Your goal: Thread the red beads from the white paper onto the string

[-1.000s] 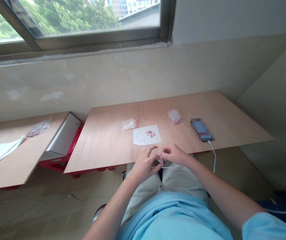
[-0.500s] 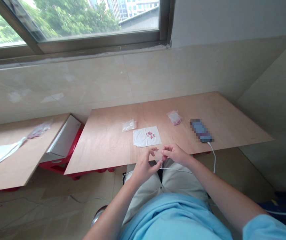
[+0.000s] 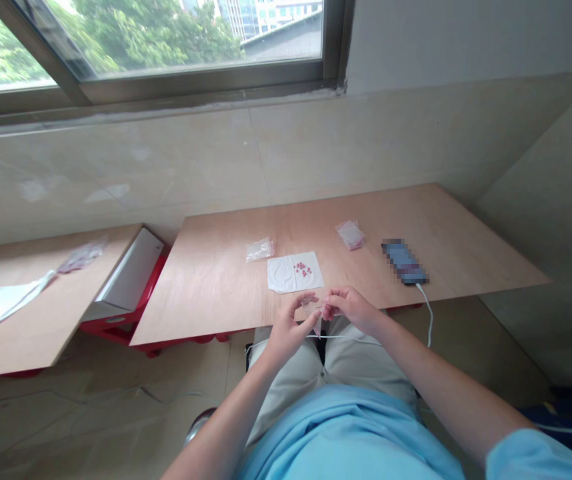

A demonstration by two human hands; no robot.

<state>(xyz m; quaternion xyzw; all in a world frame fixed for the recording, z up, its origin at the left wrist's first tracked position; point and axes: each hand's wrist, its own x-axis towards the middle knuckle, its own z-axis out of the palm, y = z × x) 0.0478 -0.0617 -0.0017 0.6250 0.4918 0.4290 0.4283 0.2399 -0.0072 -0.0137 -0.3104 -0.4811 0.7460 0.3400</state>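
Both hands (image 3: 289, 328) (image 3: 351, 308) are close together, forearms (image 3: 236, 397) angled inward.

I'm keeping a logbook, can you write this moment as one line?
right hand: pinching clear plastic bag | left hand: at bag, grip unclear | ahead: red pieces on white sheet

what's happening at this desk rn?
A seated person is handling a small clear plastic piece at the table's near edge. The right hand pinches it with the fingertips; the left hand curves around it, but its exact grip is too small to make out. Just beyond, small red pieces lie on the right half of a white sheet. Two clear packets lie farther back, and a cabled phone rests to the right.
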